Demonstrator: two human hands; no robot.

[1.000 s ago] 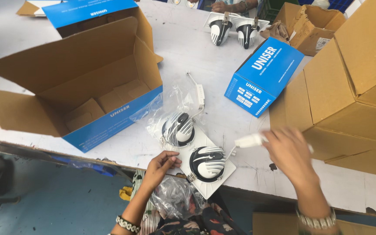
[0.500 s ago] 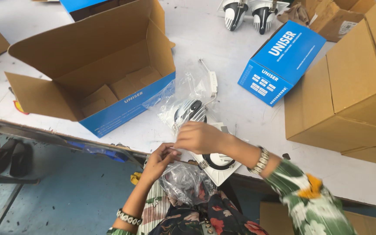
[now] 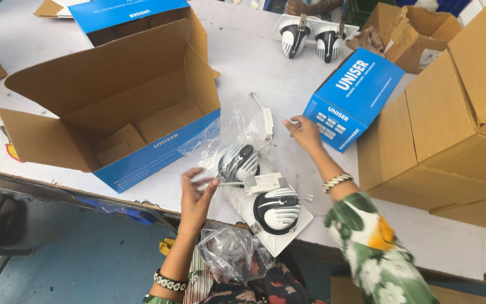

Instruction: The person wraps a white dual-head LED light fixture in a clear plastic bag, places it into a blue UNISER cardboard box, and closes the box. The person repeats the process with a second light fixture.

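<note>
Pinching a thin white lead between thumb and fingertips, the left hand [image 3: 196,194] has its grip pressed together at the near edge of the tabletop [image 3: 243,62]; the lead runs rightward from it to a small white driver box [image 3: 264,182] lying on the square-plated spotlight [image 3: 277,211], whose black-and-white finned head faces up. Just behind sits a second finned lamp [image 3: 239,162] in crumpled clear plastic [image 3: 237,121]. Across these, the right hand [image 3: 304,132] reaches away from the body, fingers loosely spread and holding nothing, its fingertips just beside the blue carton [image 3: 352,98]. So the wired parts lie right of the left grip, and nearer to it than to the right hand; the open cardboard box [image 3: 113,107] stands to the left
</note>
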